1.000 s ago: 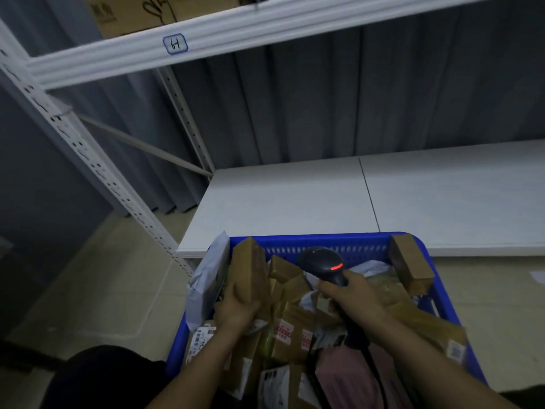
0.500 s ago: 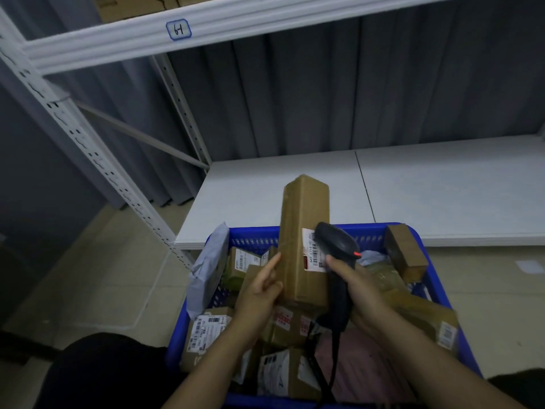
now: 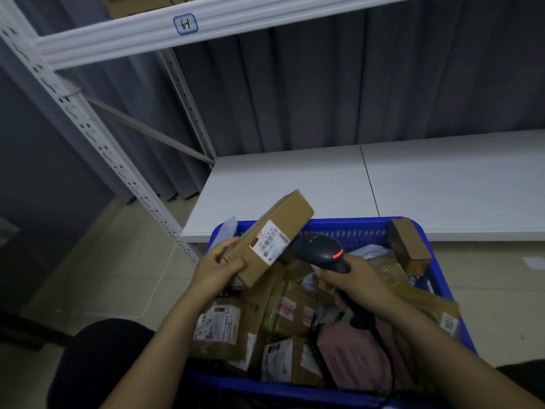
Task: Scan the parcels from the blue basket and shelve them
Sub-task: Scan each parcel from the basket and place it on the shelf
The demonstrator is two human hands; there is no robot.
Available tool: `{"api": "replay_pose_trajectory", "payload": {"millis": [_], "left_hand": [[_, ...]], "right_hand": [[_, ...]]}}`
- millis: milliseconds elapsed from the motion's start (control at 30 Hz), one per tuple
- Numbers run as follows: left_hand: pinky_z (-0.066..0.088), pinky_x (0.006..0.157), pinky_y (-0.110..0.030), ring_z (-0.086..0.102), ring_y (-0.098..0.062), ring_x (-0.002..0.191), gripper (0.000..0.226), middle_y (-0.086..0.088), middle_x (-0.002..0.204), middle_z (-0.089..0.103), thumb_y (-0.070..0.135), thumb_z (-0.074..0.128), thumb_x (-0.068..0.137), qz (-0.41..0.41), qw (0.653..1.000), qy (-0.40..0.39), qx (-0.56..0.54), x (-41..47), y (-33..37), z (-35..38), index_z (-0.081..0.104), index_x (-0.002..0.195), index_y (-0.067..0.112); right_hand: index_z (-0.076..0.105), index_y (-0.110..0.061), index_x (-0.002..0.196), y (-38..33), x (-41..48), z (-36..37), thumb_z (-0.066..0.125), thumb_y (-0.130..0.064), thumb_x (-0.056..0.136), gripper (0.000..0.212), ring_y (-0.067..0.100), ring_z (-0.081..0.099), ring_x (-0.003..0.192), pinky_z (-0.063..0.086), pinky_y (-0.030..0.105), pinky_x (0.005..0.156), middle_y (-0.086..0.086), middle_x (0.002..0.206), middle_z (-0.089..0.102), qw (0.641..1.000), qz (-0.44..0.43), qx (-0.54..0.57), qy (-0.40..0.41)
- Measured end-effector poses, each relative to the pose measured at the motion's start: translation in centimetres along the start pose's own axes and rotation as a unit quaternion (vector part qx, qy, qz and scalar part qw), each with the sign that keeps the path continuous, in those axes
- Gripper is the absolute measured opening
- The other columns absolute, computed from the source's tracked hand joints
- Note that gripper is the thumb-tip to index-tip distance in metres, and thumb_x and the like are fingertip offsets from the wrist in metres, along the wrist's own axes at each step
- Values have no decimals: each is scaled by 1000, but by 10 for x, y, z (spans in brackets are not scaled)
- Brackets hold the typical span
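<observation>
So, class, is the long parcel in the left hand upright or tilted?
Tilted: the long parcel slants up to the right from the left hand, label beside the barcode scanner.

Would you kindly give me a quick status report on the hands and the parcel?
Left hand grips box, label up. Right hand holds scanner close to label. Nothing in between.

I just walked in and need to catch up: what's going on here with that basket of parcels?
A person is scanning parcels. Their left hand holds a long cardboard box tilted above the blue basket, label turned toward the black scanner gripped in their right hand, its red light on. The basket is packed with more parcels, and the box is not yet on the white shelf behind.
</observation>
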State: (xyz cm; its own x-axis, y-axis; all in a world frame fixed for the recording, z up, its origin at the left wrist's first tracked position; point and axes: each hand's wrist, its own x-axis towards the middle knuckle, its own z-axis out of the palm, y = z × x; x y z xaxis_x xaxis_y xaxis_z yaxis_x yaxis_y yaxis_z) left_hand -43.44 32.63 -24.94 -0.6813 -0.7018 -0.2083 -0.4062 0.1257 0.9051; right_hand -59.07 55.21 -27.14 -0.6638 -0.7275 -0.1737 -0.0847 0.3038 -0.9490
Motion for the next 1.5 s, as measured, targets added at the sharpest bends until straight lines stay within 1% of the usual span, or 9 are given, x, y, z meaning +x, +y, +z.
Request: {"api": "replay_pose_trajectory", "payload": {"millis": [100,167,333,633,900,1067,1167,1300,1500], "left_hand": [[48,62,-11,57,0,91,50,2,115,59,15,72,83,20,999,28,42,0,-5,-18,56,129,27],[45,59,-7,54,4,90,54,1,117,56,16,72,84,19,998,31,60,0,-9,-23,53,134,24],[47,64,-13,55,1,94,58,2,120,56,19,73,82,18,998,11,67,-1,-16,-24,51,136,25],[48,75,-19,55,-1,103,64,7,121,56,23,74,81,35,996,-19,79,-1,-18,-21,48,139,26],[49,78,-22,55,-4,105,63,4,124,56,24,75,81,42,995,-18,90,-3,-16,-21,49,138,28],[48,75,-20,54,-3,104,62,7,122,55,26,75,80,53,995,-17,80,-9,-11,-18,49,137,30],[49,75,-20,55,-7,107,63,6,125,55,37,78,76,61,996,-27,54,-15,1,-12,51,133,34],[46,65,-11,53,3,98,52,9,122,54,29,72,84,112,991,-40,67,-27,35,5,52,132,33],[55,69,-19,55,0,99,50,23,110,53,27,71,85,210,974,-75,45,-50,108,38,53,132,30]], "right_hand": [[65,-13,84,3,0,-6,73,-29,83,18,14,64,55,49,28,53,5,63,68,996,-7,-86,-21],[67,-15,87,5,-1,-7,72,-33,82,20,15,67,67,53,33,64,4,74,71,990,-16,-133,-45],[68,-14,98,2,-7,-9,72,-30,85,21,15,67,77,53,33,72,5,85,72,985,-35,-153,-70],[66,-18,94,-9,-16,-20,67,-43,88,26,2,65,71,50,16,64,-2,80,71,981,-37,-179,-62],[66,-12,93,-19,-23,-20,69,-35,87,24,7,66,68,48,16,58,2,80,72,986,-26,-154,-60],[63,-9,89,-31,-35,-20,69,-27,88,19,1,55,43,38,10,44,-3,57,63,988,-26,-147,-49],[63,-12,91,-35,-42,-23,70,-24,87,14,9,56,42,44,16,44,8,56,64,996,-24,-88,-20],[64,-10,93,-38,-51,-31,70,-20,88,14,22,62,49,52,30,53,15,60,68,998,-12,31,48],[64,-2,93,-68,-70,-52,66,-11,89,10,30,67,62,56,35,61,19,74,72,961,-62,168,209]]}}
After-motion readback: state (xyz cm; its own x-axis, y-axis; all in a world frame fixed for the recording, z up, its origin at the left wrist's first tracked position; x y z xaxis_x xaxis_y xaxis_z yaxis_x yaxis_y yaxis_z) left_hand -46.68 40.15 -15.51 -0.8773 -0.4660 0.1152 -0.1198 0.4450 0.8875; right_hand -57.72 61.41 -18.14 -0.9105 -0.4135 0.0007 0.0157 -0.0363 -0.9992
